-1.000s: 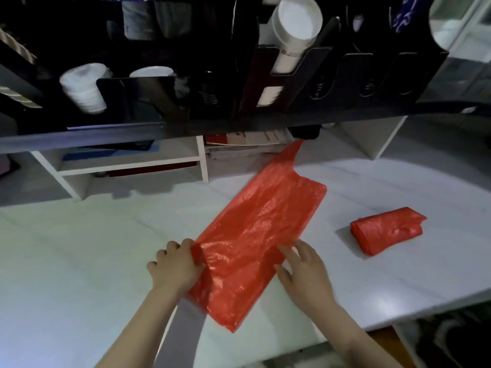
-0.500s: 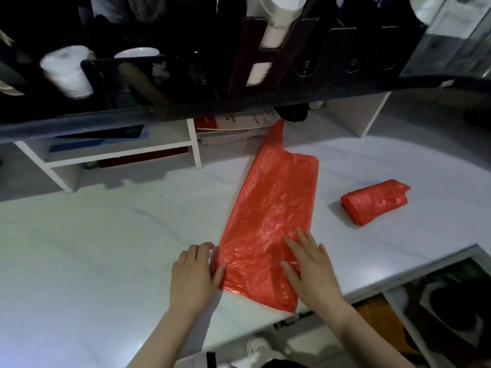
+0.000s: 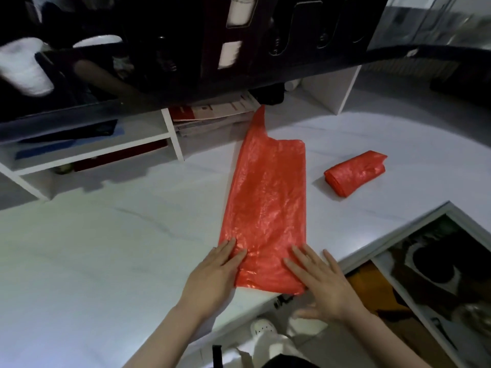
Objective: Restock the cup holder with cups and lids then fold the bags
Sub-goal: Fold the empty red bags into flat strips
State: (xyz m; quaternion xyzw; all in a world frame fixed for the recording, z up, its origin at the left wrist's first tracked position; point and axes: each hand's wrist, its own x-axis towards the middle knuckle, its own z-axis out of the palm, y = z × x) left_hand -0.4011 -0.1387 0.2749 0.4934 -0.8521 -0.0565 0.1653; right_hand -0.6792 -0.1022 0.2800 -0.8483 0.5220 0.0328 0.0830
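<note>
Red plastic bag [image 3: 265, 205] lay flat on counter [image 3: 106, 248], long axis running away, handle pointing far. Crinkled, glossy. Left hand [image 3: 212, 274] and right hand [image 3: 318, 282] pressed near end, fingers straight.

L hand [image 3: 215, 272] flat, palm down, fingers straight & close together, tips resting on near-left corner of red plastic bag [image 3: 265, 203]; R hand [image 3: 320, 284] also flat, fingers spread, on bag's near-right corner; R thumb blurred, off bag's near edge; both forearms bare, angling in toward bag.
</note>
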